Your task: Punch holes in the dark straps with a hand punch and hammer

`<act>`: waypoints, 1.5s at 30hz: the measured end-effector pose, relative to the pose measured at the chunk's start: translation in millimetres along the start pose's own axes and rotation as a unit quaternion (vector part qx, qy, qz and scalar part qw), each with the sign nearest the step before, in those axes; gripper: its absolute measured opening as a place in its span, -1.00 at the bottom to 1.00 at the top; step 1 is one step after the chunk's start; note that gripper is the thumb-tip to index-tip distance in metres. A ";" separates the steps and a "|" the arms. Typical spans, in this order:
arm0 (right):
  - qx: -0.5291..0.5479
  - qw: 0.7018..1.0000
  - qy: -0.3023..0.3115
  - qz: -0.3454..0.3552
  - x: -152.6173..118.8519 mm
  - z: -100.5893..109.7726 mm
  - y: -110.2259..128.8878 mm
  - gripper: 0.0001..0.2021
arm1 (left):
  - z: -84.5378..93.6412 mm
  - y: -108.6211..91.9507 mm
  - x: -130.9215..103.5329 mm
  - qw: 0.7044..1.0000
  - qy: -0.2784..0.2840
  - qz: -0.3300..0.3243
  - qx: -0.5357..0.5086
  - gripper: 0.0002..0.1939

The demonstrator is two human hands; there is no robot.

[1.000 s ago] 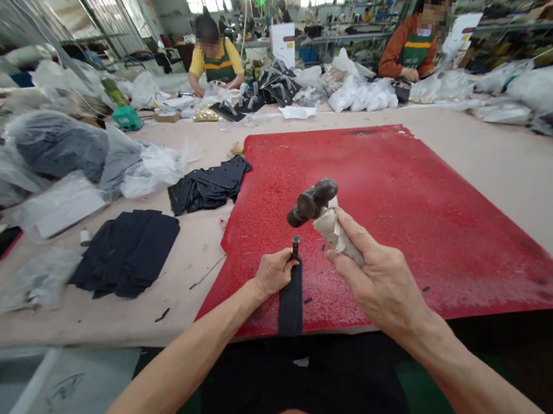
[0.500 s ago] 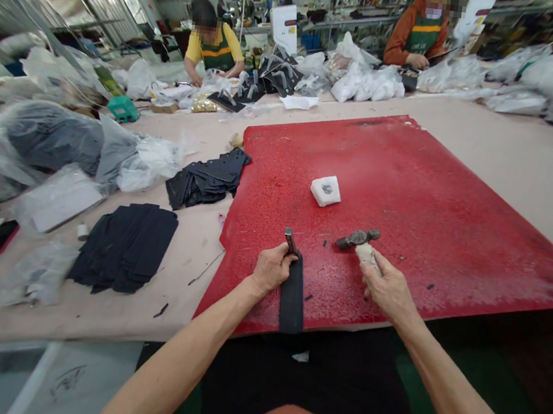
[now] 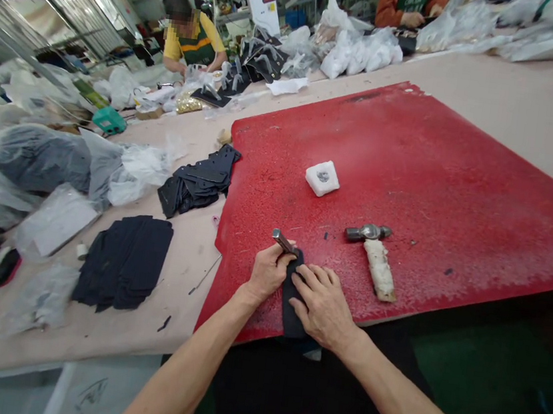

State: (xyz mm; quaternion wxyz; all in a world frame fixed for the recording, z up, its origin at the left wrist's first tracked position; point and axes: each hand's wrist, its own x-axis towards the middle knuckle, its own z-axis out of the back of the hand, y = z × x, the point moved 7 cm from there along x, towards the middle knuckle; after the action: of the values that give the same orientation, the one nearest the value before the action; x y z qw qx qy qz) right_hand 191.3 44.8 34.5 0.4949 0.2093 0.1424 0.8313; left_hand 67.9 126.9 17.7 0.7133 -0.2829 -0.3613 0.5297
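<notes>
Strip [image 3: 289,290] on the red sheet [image 3: 414,150], beneath the right hand [image 3: 325,310]

The strip is dark, matte and narrow; the sheet is scuffed and pitted. The left hand [image 3: 268,274] clamps a metal punch [image 3: 284,240] (its top leaning left) at the strip's far end, while the right lies across the strip, thumb and fingers apart. The strip's long axis points away from the wearer, its near end at the sheet's edge. Rightward, past a gap, lies the hammer [image 3: 379,266], its handle roughly wrapped; red surface stretches beyond.
</notes>
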 end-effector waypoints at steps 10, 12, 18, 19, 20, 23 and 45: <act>0.035 0.999 0.009 -0.012 2.2 1.3 -9.0 -0.59 | 9.2 6.3 -0.8 0.997 -0.052 0.048 -0.034 -0.83; 0.036 0.999 0.011 -0.011 2.7 0.6 -9.6 -0.58 | 8.5 6.5 -1.3 0.997 -0.045 0.052 -0.032 -0.83; 0.032 0.999 0.003 -0.017 3.3 1.6 -11.4 -0.56 | 6.2 2.5 -1.5 0.998 -0.033 0.041 -0.026 -0.84; 0.033 0.999 0.004 -0.017 3.4 1.5 -11.4 -0.57 | 6.0 2.4 -1.4 0.998 -0.033 0.040 -0.025 -0.84; 0.034 0.999 0.007 -0.017 3.4 1.3 -11.3 -0.57 | 5.9 2.1 -1.4 0.998 -0.033 0.038 -0.023 -0.84; 0.039 0.999 0.014 -0.019 3.6 0.9 -11.5 -0.57 | 5.2 0.1 -0.9 0.999 -0.026 0.026 -0.012 -0.84; 0.045 0.999 0.004 -0.021 3.8 2.0 -13.6 -0.56 | 3.0 -0.9 -0.1 0.999 -0.024 0.010 0.022 -0.84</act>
State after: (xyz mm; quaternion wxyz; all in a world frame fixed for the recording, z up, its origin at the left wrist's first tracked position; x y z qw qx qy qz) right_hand 201.0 54.5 31.0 0.5015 0.2249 0.1859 0.8145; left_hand 65.9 126.6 20.1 0.7050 -0.2583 -0.3636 0.5514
